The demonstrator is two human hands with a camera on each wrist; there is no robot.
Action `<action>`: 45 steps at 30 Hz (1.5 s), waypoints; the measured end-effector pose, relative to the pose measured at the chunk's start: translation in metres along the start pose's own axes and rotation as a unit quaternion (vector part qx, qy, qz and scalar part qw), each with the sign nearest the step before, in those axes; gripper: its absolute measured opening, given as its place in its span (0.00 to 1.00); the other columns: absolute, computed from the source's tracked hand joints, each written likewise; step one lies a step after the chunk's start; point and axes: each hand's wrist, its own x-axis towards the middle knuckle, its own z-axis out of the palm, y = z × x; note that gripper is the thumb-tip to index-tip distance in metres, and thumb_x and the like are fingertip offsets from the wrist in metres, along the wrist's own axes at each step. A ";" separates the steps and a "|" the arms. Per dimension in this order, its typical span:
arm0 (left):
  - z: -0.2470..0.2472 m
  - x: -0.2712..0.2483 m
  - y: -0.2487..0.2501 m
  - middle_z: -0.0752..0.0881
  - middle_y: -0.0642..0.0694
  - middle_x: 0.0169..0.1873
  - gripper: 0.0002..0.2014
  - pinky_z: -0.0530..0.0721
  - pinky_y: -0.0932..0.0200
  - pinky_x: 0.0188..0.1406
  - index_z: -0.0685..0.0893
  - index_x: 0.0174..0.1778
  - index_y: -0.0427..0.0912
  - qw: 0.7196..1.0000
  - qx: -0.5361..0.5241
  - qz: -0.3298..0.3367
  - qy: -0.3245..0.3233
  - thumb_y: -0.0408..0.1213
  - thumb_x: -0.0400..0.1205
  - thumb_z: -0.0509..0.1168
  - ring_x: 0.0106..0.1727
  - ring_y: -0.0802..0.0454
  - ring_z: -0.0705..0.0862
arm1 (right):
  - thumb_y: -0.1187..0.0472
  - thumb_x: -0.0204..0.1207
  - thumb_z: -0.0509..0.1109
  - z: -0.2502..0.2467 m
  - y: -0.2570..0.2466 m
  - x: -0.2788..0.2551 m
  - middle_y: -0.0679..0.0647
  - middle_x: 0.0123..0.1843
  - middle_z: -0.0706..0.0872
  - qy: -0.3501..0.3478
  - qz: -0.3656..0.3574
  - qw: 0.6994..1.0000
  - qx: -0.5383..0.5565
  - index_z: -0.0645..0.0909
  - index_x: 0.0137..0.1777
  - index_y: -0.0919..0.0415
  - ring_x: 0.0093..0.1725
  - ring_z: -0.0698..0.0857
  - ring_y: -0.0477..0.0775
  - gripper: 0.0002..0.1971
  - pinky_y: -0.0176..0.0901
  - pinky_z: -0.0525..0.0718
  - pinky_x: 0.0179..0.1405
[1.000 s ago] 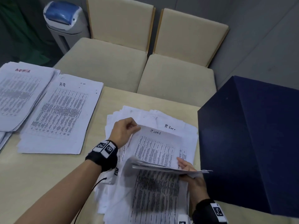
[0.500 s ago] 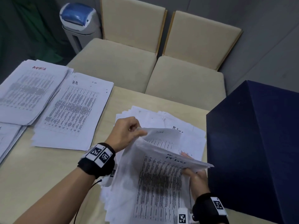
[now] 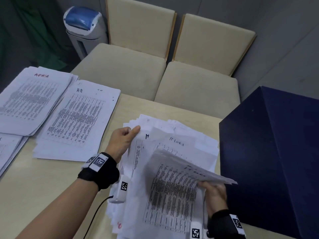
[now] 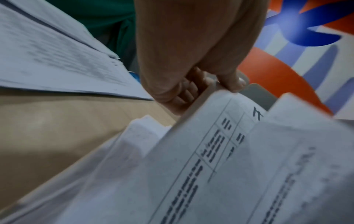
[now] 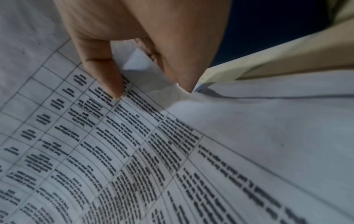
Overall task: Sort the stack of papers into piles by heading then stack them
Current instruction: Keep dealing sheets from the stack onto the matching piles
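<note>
A loose heap of printed sheets (image 3: 174,128) lies on the table between my hands. My left hand (image 3: 133,131) pinches the top left corner of a sheet headed "IT" (image 3: 138,152); the left wrist view shows the thumb on top and curled fingers (image 4: 184,94) under that sheet (image 4: 210,144). My right hand (image 3: 205,184) grips the right edge of a thin bundle of sheets (image 3: 172,192), lifted and bowed above the heap; thumb and finger pinch it (image 5: 151,91). An "ADMIN" pile (image 3: 31,97) and an "HR" pile (image 3: 77,121) lie at the left.
A tall dark blue box (image 3: 276,161) stands on the table (image 3: 43,187) close to my right hand. Part of another paper pile (image 3: 8,152) shows at the left edge. Two beige chairs (image 3: 134,66) sit behind the table, with a grey and blue bin (image 3: 84,26) beyond.
My left hand has drawn its sheet's corner away from the bundle, toward the far left. The bundle in my right hand has risen and bowed more, uncovering an "IT LOGS" sheet.
</note>
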 end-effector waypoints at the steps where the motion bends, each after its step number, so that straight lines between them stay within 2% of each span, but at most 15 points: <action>1: -0.003 0.001 -0.008 0.70 0.41 0.28 0.31 0.67 0.54 0.33 0.73 0.28 0.39 1.000 0.018 -0.012 -0.013 0.65 0.68 0.75 0.31 0.49 0.68 | 0.82 0.69 0.71 0.000 0.001 0.000 0.67 0.39 0.90 -0.005 -0.003 1.000 0.002 0.82 0.41 0.76 0.47 0.88 0.64 0.04 0.53 0.84 0.50; 3: -0.009 -0.002 -0.025 0.81 0.41 0.31 0.34 0.77 0.51 0.38 0.80 0.33 0.30 0.996 0.057 -0.030 -0.067 0.65 0.71 0.74 0.33 0.49 0.78 | 0.86 0.66 0.68 0.000 0.003 0.001 0.57 0.34 0.86 -0.016 -0.005 1.000 0.003 0.80 0.37 0.67 0.42 0.84 0.60 0.13 0.48 0.82 0.43; 6: -0.012 -0.009 -0.043 0.83 0.45 0.33 0.36 0.77 0.52 0.42 0.86 0.41 0.27 0.991 0.121 -0.006 -0.064 0.65 0.71 0.73 0.37 0.52 0.79 | 0.85 0.66 0.66 0.000 0.001 -0.002 0.54 0.44 0.91 -0.053 -0.002 0.998 -0.015 0.87 0.47 0.64 0.47 0.87 0.56 0.19 0.49 0.83 0.48; 9: -0.007 -0.016 -0.033 0.84 0.42 0.28 0.19 0.76 0.56 0.35 0.88 0.34 0.29 0.993 0.106 0.032 -0.033 0.45 0.77 0.77 0.30 0.51 0.76 | 0.81 0.67 0.70 0.002 -0.003 -0.004 0.51 0.52 0.93 -0.065 0.004 0.998 -0.026 0.92 0.50 0.57 0.58 0.87 0.54 0.21 0.52 0.82 0.57; 11: 0.000 -0.023 -0.020 0.75 0.44 0.23 0.19 0.68 0.57 0.30 0.80 0.26 0.27 0.993 0.094 0.054 -0.053 0.36 0.76 0.77 0.27 0.52 0.68 | 0.78 0.65 0.72 0.004 -0.009 -0.004 0.54 0.53 0.93 -0.077 0.020 0.997 -0.024 0.91 0.54 0.55 0.59 0.88 0.53 0.22 0.48 0.82 0.56; 14: 0.013 -0.033 -0.002 0.71 0.52 0.20 0.13 0.64 0.63 0.26 0.76 0.20 0.43 0.990 0.098 0.082 -0.052 0.28 0.68 0.69 0.25 0.56 0.66 | 0.82 0.68 0.70 0.009 -0.013 0.000 0.57 0.49 0.94 -0.062 0.034 0.997 -0.027 0.83 0.59 0.62 0.60 0.88 0.61 0.22 0.51 0.83 0.59; 18: 0.019 -0.040 0.010 0.69 0.52 0.18 0.11 0.60 0.62 0.25 0.74 0.21 0.42 0.988 0.087 0.087 -0.092 0.36 0.64 0.70 0.24 0.56 0.64 | 0.78 0.67 0.74 0.012 -0.010 0.009 0.63 0.46 0.92 -0.035 0.049 0.997 -0.041 0.78 0.55 0.73 0.55 0.88 0.66 0.16 0.48 0.81 0.48; 23: 0.010 -0.029 -0.002 0.77 0.41 0.27 0.22 0.72 0.50 0.32 0.85 0.34 0.40 0.984 0.120 0.091 -0.094 0.59 0.74 0.71 0.33 0.52 0.72 | 0.69 0.65 0.80 0.009 0.005 0.012 0.65 0.53 0.91 -0.034 0.075 0.996 -0.033 0.78 0.63 0.75 0.59 0.88 0.62 0.27 0.46 0.82 0.51; 25: 0.004 -0.024 -0.007 0.81 0.46 0.33 0.31 0.77 0.49 0.38 0.87 0.41 0.34 0.980 0.154 0.084 -0.092 0.65 0.77 0.67 0.38 0.53 0.75 | 0.67 0.65 0.81 0.011 0.005 0.009 0.63 0.54 0.92 -0.046 0.075 0.995 -0.039 0.79 0.65 0.75 0.59 0.89 0.60 0.28 0.51 0.84 0.58; 27: 0.001 -0.020 -0.009 0.87 0.51 0.35 0.27 0.79 0.52 0.40 0.89 0.42 0.34 0.973 0.188 0.096 -0.093 0.60 0.79 0.66 0.38 0.56 0.78 | 0.68 0.65 0.79 0.012 0.002 0.007 0.62 0.53 0.92 -0.056 0.064 0.995 -0.050 0.79 0.65 0.76 0.58 0.89 0.59 0.27 0.53 0.84 0.64; 29: 0.000 -0.016 -0.007 0.88 0.51 0.32 0.19 0.80 0.53 0.35 0.91 0.39 0.37 0.963 0.221 0.127 -0.090 0.51 0.78 0.66 0.34 0.57 0.78 | 0.77 0.70 0.74 0.014 -0.002 0.004 0.60 0.50 0.93 -0.062 0.055 0.995 -0.054 0.80 0.65 0.76 0.57 0.88 0.60 0.22 0.46 0.84 0.56; 32: 0.002 -0.011 -0.003 0.68 0.49 0.22 0.16 0.64 0.56 0.27 0.77 0.24 0.34 0.952 0.253 0.166 -0.055 0.41 0.74 0.64 0.29 0.55 0.63 | 0.81 0.70 0.70 0.016 -0.009 0.000 0.53 0.42 0.94 -0.063 0.040 0.997 -0.037 0.80 0.65 0.76 0.54 0.88 0.59 0.22 0.43 0.82 0.49; 35: 0.011 -0.016 0.006 0.60 0.50 0.23 0.14 0.55 0.57 0.28 0.64 0.22 0.39 0.945 0.272 0.179 -0.036 0.34 0.69 0.62 0.30 0.56 0.56 | 0.82 0.70 0.69 0.016 -0.008 0.001 0.52 0.42 0.94 -0.063 0.037 0.996 -0.049 0.80 0.65 0.76 0.55 0.88 0.60 0.22 0.45 0.82 0.52; 40: 0.015 -0.020 0.008 0.64 0.55 0.17 0.15 0.56 0.65 0.23 0.65 0.21 0.49 0.958 0.237 0.158 -0.042 0.43 0.67 0.66 0.25 0.57 0.59 | 0.82 0.70 0.69 0.014 -0.009 0.001 0.56 0.42 0.94 -0.074 0.032 0.996 -0.043 0.82 0.60 0.73 0.57 0.87 0.65 0.18 0.43 0.82 0.48; 45: 0.010 -0.016 0.003 0.68 0.48 0.27 0.28 0.62 0.55 0.35 0.72 0.27 0.39 0.977 0.148 0.081 -0.128 0.61 0.78 0.66 0.32 0.52 0.65 | 0.84 0.68 0.67 0.013 -0.003 0.002 0.65 0.60 0.90 -0.095 0.028 0.995 -0.028 0.85 0.63 0.68 0.65 0.84 0.65 0.24 0.42 0.85 0.55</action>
